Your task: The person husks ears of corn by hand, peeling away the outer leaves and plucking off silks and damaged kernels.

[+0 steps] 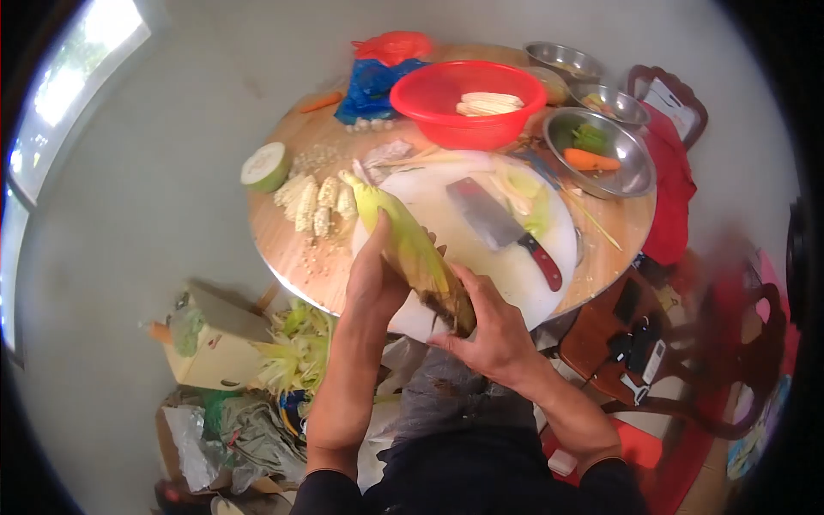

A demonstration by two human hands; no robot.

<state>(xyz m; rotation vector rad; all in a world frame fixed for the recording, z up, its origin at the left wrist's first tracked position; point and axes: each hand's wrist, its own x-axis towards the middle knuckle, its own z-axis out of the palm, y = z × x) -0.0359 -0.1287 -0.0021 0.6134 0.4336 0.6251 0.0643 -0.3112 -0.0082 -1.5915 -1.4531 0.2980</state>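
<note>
An ear of corn in its yellow-green husk (410, 245) is held up above the near part of a white round cutting board (412, 197). My left hand (378, 270) wraps round its middle, with the thumb along the husk. At the brown silk end, my right hand (493, 330) grips the ear between thumb and fingers. A cleaver (489, 215) with a dark red handle lies on the board, its blade to the upper left. Husk pieces (515, 189) lie beside the cleaver.
A red basin (412, 107) holds peeled corn (489, 104). A steel bowl (639, 176) contains a carrot (590, 160) and greens. Several corn cobs (306, 206) and a cut gourd (266, 166) sit at left. Stripped husks (300, 348) fill a container below; a wooden chair (601, 335) stands right.
</note>
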